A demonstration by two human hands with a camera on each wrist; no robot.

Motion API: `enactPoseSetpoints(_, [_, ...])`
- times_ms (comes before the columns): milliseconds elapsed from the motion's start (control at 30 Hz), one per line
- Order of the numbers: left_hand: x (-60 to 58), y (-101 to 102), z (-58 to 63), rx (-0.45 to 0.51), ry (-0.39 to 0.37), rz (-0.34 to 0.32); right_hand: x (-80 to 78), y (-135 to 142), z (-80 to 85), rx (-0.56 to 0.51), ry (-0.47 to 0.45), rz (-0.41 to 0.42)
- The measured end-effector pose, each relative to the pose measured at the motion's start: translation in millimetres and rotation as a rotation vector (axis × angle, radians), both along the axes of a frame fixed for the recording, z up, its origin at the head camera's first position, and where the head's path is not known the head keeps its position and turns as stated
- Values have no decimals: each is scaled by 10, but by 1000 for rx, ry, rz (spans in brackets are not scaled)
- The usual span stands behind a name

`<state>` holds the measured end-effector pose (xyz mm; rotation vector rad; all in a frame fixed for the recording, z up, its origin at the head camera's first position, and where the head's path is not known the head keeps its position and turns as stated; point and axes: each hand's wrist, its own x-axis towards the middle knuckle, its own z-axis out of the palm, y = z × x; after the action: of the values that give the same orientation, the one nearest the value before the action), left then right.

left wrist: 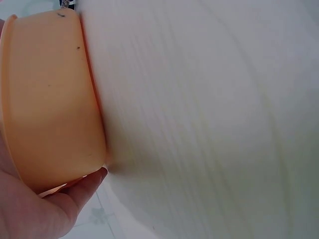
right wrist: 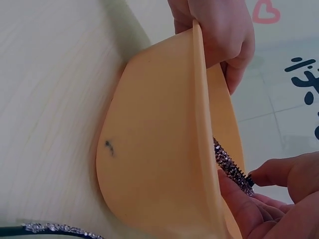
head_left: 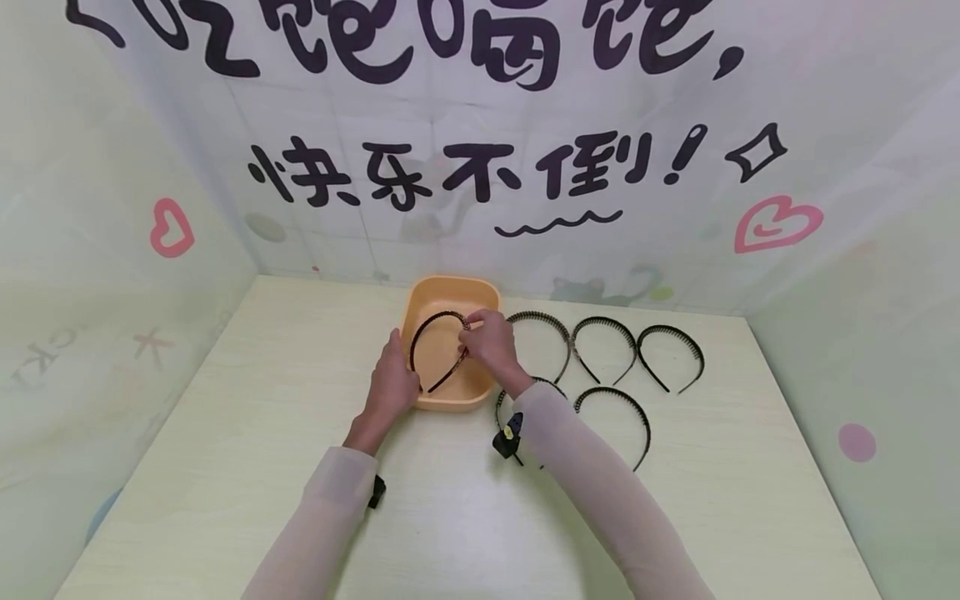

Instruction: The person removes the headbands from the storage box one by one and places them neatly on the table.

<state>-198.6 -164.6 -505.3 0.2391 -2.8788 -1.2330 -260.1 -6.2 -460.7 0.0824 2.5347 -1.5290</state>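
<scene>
An orange plastic box stands on the table, and my left hand grips its left side; fingers lie against its outer wall in the left wrist view. With thumb and fingertips, my right hand pinches a black toothed headband by its right side. The headband is held over the box's opening, its open ends toward me. In the right wrist view its glittery, sequined band shows between the fingers, partly below the rim. The box's floor is partly hidden by the hands.
Right of the box lie more headbands in two rows: a back row with a headband in its middle, and a front row with another headband. My right forearm covers part of the front row. A printed cloth wall rises behind the table.
</scene>
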Motion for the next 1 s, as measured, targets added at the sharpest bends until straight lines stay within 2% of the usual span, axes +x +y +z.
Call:
enactPoseSetpoints(233, [-1, 9, 4, 3, 2, -1, 1, 77, 43, -103, -16, -15])
enactPoseSetpoints(533, [-5, 12, 10, 12, 1, 10, -11, 264, 39, -182, -35, -38])
enactPoseSetpoints(800, [-14, 20, 32, 16, -29, 16, -14, 456, 9, -294, -67, -49])
enactPoseSetpoints(1000, [-15, 20, 29, 17, -37, 24, -13, 643, -45, -331, -66, -69])
